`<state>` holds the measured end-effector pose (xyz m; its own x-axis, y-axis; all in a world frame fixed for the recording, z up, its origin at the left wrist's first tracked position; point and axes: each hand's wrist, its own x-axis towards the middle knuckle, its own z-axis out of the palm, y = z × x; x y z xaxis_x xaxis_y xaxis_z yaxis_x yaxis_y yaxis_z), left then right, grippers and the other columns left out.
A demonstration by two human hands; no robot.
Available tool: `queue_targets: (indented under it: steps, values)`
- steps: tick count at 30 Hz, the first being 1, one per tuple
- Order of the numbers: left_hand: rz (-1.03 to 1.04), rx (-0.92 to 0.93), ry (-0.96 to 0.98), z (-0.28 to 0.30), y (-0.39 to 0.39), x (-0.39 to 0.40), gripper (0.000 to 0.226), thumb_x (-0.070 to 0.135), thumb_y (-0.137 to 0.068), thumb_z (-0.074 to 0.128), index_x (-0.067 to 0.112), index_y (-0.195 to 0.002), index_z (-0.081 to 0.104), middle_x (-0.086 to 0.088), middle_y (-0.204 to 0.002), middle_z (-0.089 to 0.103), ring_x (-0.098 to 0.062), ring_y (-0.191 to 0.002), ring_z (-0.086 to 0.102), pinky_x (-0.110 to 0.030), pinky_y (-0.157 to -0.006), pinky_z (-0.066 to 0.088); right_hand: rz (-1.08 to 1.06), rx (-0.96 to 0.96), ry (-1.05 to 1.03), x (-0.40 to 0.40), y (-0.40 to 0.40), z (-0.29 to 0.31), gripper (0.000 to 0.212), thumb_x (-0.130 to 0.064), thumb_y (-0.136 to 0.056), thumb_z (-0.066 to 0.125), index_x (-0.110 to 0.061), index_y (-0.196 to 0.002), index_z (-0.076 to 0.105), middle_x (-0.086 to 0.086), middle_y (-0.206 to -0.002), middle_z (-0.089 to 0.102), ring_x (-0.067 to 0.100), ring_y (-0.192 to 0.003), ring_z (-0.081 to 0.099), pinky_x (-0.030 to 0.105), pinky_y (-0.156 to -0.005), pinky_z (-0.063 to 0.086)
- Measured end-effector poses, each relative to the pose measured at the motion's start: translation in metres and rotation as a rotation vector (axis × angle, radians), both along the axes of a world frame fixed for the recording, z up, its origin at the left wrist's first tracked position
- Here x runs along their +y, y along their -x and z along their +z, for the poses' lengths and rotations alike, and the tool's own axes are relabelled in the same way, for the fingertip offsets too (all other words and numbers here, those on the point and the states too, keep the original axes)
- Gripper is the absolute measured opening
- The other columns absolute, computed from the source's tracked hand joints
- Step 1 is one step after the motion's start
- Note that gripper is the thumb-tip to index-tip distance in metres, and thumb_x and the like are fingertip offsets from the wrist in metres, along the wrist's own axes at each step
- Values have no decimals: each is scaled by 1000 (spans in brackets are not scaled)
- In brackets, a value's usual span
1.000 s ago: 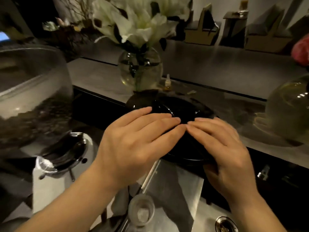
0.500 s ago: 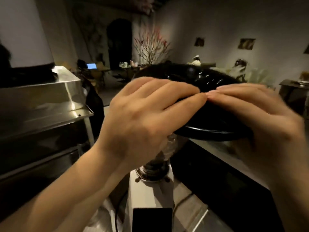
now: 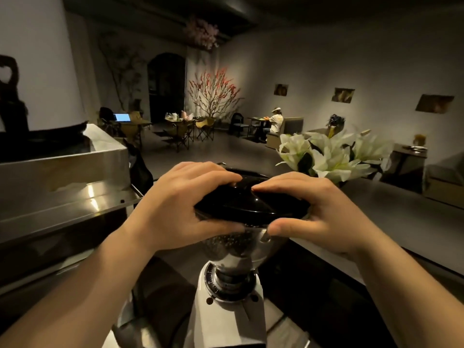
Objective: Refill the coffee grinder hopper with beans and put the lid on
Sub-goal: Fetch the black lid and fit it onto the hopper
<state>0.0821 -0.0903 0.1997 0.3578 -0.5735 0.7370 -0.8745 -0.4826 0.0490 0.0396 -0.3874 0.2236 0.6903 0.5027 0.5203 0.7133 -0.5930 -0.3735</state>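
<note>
Both hands were clamped on the black lid [image 3: 247, 200], which sat on top of the clear hopper [image 3: 236, 247] of the white grinder [image 3: 226, 317]. The left hand [image 3: 180, 204] curled over the lid's left side, fingers on top and thumb under the rim; the right hand [image 3: 319, 209] mirrored it on the right, the two sets of fingertips near each other over the lid's middle. Dark beans [image 3: 229, 241] showed through the hopper wall just below the rim. A steel machine [image 3: 60, 177] stood to the left, and white lilies [image 3: 331, 156] on the bench [image 3: 401, 222] behind the right hand.
</note>
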Motion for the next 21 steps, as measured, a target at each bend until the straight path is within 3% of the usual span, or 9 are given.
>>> queue_targets:
  steps: [3,6,12,14,18,21]
  values:
    - [-58,129,6,-4,-7,2,91,83,-82,67,21,-147,62,12,-134,64,-10,-130,61,-46,-112,50,-29,9,18,3,-4,-4,59,-55,-87,84,-35,-141,72,-17,-140,70,10,-138,62,42,-110,56]
    - [-49,113,106,-10,-11,-5,71,77,-95,54,21,-137,71,9,-129,69,-9,-128,64,-49,-120,44,-36,17,10,3,-6,-7,60,-54,-86,85,-34,-141,72,-18,-141,69,9,-140,60,43,-113,54]
    - [-99,122,210,-16,-20,-8,64,71,-98,56,17,-125,78,8,-121,72,-11,-116,70,-44,-91,60,-30,34,67,3,-6,1,59,-55,-87,85,-34,-141,70,-21,-139,67,7,-138,59,40,-111,54]
    - [-119,106,231,-20,-22,-9,59,70,-99,57,20,-123,78,9,-121,73,-10,-116,69,-47,-96,58,-25,-2,115,6,-6,7,58,-56,-87,84,-33,-139,71,-19,-135,68,6,-134,60,37,-108,54]
    - [-134,101,240,-27,-27,-8,40,56,-94,67,29,-122,76,12,-122,73,-8,-120,68,-55,-120,40,-34,-21,196,8,-6,11,60,-64,-87,80,-35,-138,68,-20,-136,63,4,-133,57,35,-108,53]
    - [-139,70,253,-25,-29,-10,31,52,-94,69,35,-119,75,14,-118,74,-7,-117,71,-54,-123,37,-20,51,172,4,-7,6,58,-61,-91,78,-37,-142,65,-25,-142,59,2,-140,52,34,-113,51]
